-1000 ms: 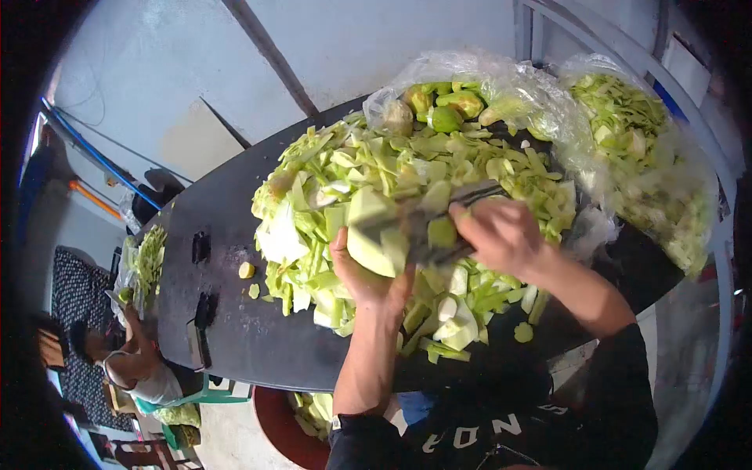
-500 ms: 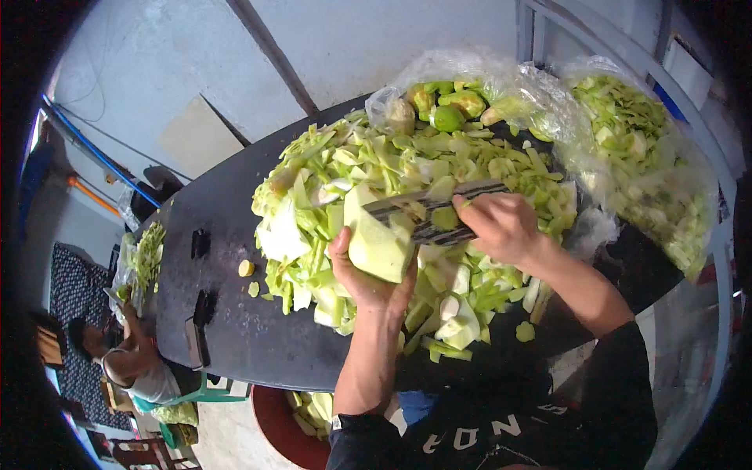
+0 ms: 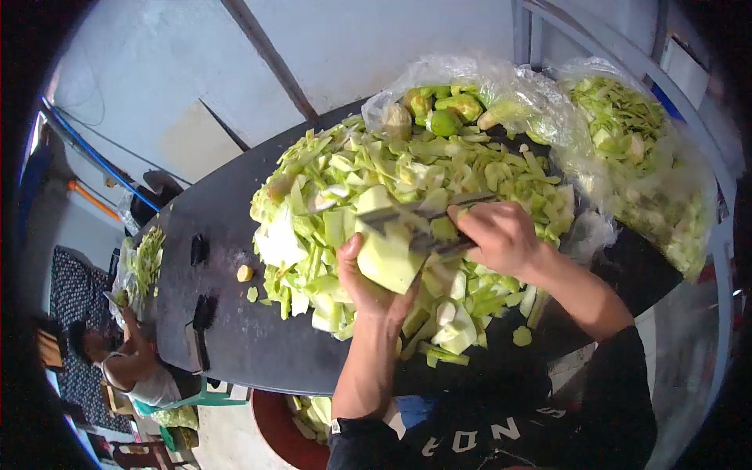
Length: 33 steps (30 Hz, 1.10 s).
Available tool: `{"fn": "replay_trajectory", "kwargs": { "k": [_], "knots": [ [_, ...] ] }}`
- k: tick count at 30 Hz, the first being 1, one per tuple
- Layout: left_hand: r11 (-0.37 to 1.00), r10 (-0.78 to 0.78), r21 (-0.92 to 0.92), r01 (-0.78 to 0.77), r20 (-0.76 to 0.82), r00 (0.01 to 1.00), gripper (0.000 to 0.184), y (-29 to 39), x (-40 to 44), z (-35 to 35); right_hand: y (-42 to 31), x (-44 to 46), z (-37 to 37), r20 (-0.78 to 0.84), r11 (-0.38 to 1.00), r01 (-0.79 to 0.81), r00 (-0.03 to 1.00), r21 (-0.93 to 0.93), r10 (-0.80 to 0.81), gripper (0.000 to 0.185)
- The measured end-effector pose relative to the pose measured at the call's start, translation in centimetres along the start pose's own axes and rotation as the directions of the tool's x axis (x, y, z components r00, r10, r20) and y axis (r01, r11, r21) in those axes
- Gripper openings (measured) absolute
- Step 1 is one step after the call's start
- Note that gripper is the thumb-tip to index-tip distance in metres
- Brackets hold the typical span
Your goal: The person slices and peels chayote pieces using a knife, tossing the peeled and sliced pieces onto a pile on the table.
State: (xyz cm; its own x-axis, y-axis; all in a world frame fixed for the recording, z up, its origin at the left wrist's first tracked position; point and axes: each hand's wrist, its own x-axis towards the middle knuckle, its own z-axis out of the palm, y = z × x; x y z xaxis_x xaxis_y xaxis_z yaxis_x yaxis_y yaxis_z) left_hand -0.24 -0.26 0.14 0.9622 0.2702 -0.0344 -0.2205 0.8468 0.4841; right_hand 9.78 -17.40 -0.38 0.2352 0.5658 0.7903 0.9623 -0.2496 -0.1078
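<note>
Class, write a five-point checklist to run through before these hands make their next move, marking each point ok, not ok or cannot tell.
1. Large, pale green peeled chunk supported: ok, cradled in the left hand.
2. Dark, broad flat blade held: ok, in the right hand.
3. Left fingertips away from the edge: cannot tell; the blade is blurred and the chunk hides some fingers.
4. Bare surface under the hands: not ok; a heap of pale green slices and strips covers the black tabletop there.
5. Other person away from the blade: ok, seated beyond the table's far left end.
</note>
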Motion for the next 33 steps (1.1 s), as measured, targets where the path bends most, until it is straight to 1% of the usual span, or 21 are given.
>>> {"fn": "replay_trajectory", "kwargs": {
  "k": [1, 2, 4, 5, 6, 8, 10, 12, 14, 15, 16, 18, 19, 20, 23, 26, 28, 30, 31, 32, 33],
  "knots": [
    [1.000, -0.001, -0.025, 0.001, 0.010, 1.000, 0.064, 0.1, -0.2, 0.0, -0.8, 0.4, -0.5, -0.011, 0.999, 0.045, 0.999, -0.015, -0.045, 0.012],
    [0.997, -0.004, 0.078, 0.013, -0.116, 0.993, 0.065, 0.3, -0.4, 0.3, -1.0, 0.2, -0.7, -0.011, 0.999, 0.040, 0.999, -0.012, -0.040, 0.012],
    [0.997, -0.054, -0.052, 0.056, 0.045, 0.998, 0.067, 0.3, 0.3, -0.8, -1.2, 0.0, -1.1, 0.029, 0.970, 0.230, 0.973, -0.078, -0.229, 0.011],
    [0.998, -0.050, -0.045, 0.051, 0.025, 0.998, 0.068, 0.2, 0.3, -1.2, -0.5, -0.7, 0.4, -0.063, 0.987, 0.137, 0.988, -0.082, -0.143, 0.011],
    [0.998, -0.045, -0.040, 0.046, 0.007, 0.999, 0.069, 0.1, 0.2, -1.2, 0.3, -0.7, 0.8, 0.103, 0.992, -0.124, 0.987, -0.026, 0.126, 0.014],
    [0.996, -0.082, 0.032, 0.080, 0.073, 0.994, 0.069, -0.2, -0.3, -0.2, 1.6, -0.9, 0.7, 0.153, 0.937, -0.313, 0.929, -0.157, 0.336, 0.018],
    [0.992, -0.086, 0.102, 0.077, 0.081, 0.993, 0.073, -0.3, -0.1, -0.2, 1.8, -0.5, 0.3, 0.110, 0.947, -0.288, 0.946, -0.145, 0.304, 0.020],
    [0.998, -0.056, 0.042, 0.055, 0.023, 0.998, 0.065, -0.3, -0.2, -0.1, 1.0, -0.5, 0.0, 0.091, 0.954, -0.278, 0.953, -0.112, 0.289, 0.021],
    [0.997, -0.001, -0.081, -0.013, -0.179, 0.984, 0.055, 0.2, 0.7, 0.1, 0.0, 0.3, -0.5, 0.047, 0.982, -0.187, 0.981, -0.012, 0.187, 0.023],
    [0.984, -0.035, -0.177, 0.031, -0.018, 0.999, 0.050, 0.9, 1.1, -0.8, 0.2, 0.3, -0.1, -0.012, 0.999, -0.019, 1.000, -0.051, 0.018, 0.021],
    [0.984, -0.031, -0.176, 0.028, -0.017, 0.999, 0.050, 0.8, 1.1, -1.3, 0.1, 0.2, -0.1, -0.013, 0.999, -0.015, 1.000, -0.050, 0.015, 0.021],
    [0.995, 0.089, 0.058, -0.081, -0.142, 0.986, 0.051, 0.7, 0.9, -1.5, -0.9, 0.2, -0.8, -0.018, 0.940, 0.294, 0.953, -0.173, -0.302, 0.019],
    [0.998, 0.053, 0.032, -0.050, -0.124, 0.991, 0.052, 0.8, 1.2, -2.0, -1.5, 0.4, -0.8, -0.038, 0.921, 0.338, 0.935, -0.196, -0.352, 0.020],
    [1.000, 0.018, 0.008, -0.017, -0.105, 0.994, 0.053, 1.0, 1.5, -2.6, -1.9, 0.3, -0.5, -0.065, 0.914, 0.344, 0.929, -0.215, -0.364, 0.019],
    [0.995, 0.063, 0.088, -0.044, -0.224, 0.972, 0.053, 0.6, 0.7, -1.3, -2.6, 0.2, -0.3, -0.052, 0.906, 0.363, 0.923, -0.217, -0.382, 0.017],
    [0.967, 0.168, 0.198, -0.158, -0.032, 0.985, 0.053, 0.5, 0.4, -1.7, -2.8, 0.3, -0.4, -0.047, 0.897, 0.366, 0.920, -0.246, -0.388, 0.017],
    [1.000, 0.011, 0.001, -0.011, -0.158, 0.987, 0.052, 1.0, 1.2, -1.5, -2.7, 0.4, -1.0, 0.009, 0.898, 0.373, 0.924, -0.232, -0.382, 0.018],
    [0.998, 0.032, -0.044, -0.039, -0.156, 0.987, 0.051, 0.7, 0.2, 0.1, -0.9, -0.1, 0.5, -0.074, 0.935, 0.264, 0.955, -0.236, -0.288, 0.019],
    [0.987, 0.010, -0.161, -0.018, -0.048, 0.999, 0.050, 1.0, 0.8, -0.4, 0.0, -0.3, 0.7, 0.002, 0.978, 0.090, 0.996, -0.190, -0.092, 0.018],
    [0.997, 0.032, -0.065, -0.039, -0.103, 0.994, 0.050, 0.8, 0.4, -0.3, 1.1, -0.7, 1.0, 0.042, 0.974, 0.010, 0.999, -0.224, 0.000, 0.016],
    [0.997, 0.024, -0.065, -0.030, -0.086, 0.996, 0.051, 0.8, 0.4, -0.6, 1.2, -0.8, 0.7, 0.015, 0.980, 0.023, 1.000, -0.197, -0.021, 0.016]
  ]
}}
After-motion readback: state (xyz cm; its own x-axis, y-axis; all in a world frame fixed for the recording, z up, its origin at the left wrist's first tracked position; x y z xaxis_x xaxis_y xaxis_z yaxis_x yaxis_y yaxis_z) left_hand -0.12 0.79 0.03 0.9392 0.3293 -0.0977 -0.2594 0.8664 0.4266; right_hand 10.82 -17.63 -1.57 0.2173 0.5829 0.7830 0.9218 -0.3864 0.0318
